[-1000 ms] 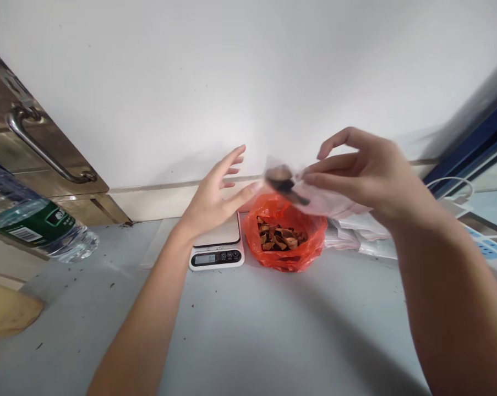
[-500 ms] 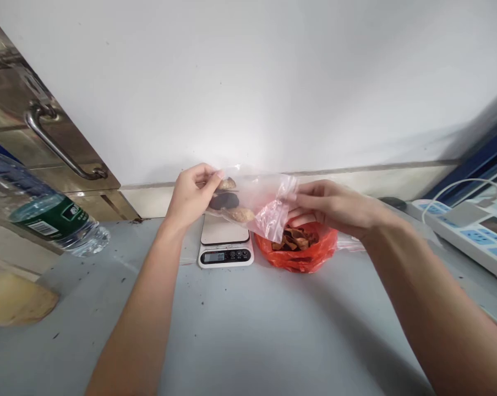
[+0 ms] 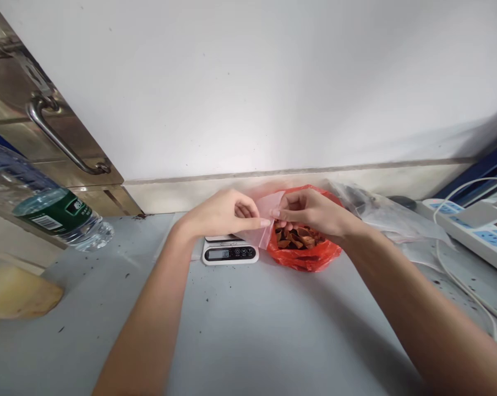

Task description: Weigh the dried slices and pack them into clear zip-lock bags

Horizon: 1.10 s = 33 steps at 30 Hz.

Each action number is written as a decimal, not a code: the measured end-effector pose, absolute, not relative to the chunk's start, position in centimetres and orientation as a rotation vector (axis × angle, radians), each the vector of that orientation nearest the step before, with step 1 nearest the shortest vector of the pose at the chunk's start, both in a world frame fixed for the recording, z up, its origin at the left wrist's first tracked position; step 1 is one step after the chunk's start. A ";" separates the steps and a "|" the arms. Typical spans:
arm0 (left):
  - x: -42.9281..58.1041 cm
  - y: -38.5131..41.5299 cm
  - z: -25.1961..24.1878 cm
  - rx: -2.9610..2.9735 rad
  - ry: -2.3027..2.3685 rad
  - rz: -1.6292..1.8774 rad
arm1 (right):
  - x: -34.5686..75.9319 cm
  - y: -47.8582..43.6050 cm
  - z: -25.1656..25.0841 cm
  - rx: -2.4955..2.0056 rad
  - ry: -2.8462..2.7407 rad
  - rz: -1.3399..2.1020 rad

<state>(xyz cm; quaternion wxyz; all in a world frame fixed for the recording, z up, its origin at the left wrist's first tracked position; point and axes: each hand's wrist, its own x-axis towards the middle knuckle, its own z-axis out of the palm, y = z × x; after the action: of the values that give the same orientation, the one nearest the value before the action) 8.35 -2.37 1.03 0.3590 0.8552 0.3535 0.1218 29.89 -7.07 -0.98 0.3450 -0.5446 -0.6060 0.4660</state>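
Note:
My left hand [image 3: 221,214] and my right hand [image 3: 310,212] both pinch a small clear zip bag [image 3: 261,223] between them, fingers closed on its edges. The bag hangs just above a small white digital scale [image 3: 230,252] whose display is lit. The bag's contents are hidden behind my left hand. Right of the scale sits an open orange plastic bag [image 3: 310,254] with brown dried pieces inside, partly covered by my right hand.
A water bottle with a green label [image 3: 45,212] lies at the left. A yellowish object [image 3: 17,297] sits at the left edge. Crumpled clear bags [image 3: 380,212] lie behind my right wrist. A white power strip [image 3: 475,234] with a cable is at the right. The wall runs just behind.
The zip bag came down from chest height to just above the scale. My left hand went from open to pinching the bag, and both hands drew close together.

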 end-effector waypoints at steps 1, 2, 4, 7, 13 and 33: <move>8.5 -2.5 1.0 2.202 0.910 0.311 | 29.8 -7.1 -0.9 -1.403 -1.572 1.207; 8.7 -2.5 0.9 2.192 0.909 0.322 | 29.6 -7.2 -0.9 -1.383 -1.570 1.207; 8.9 -2.5 0.7 2.171 0.898 0.337 | 29.4 -7.3 -0.8 -1.337 -1.559 1.215; 9.0 -2.5 0.5 2.180 0.882 0.341 | 29.1 -7.3 -0.7 -1.307 -1.525 1.237; 9.0 -2.6 0.4 2.195 0.890 0.322 | 28.8 -7.3 -1.0 -1.283 -1.427 1.350; 8.2 -1.7 0.0 2.047 0.834 0.290 | 28.9 -7.1 -1.6 -1.217 -1.465 1.412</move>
<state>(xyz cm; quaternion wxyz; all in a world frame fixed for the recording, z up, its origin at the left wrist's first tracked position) 8.18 -1.72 0.01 0.4408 0.8243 0.3357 0.1169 28.87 -7.13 -1.55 0.3759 -0.4756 -0.5727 0.5518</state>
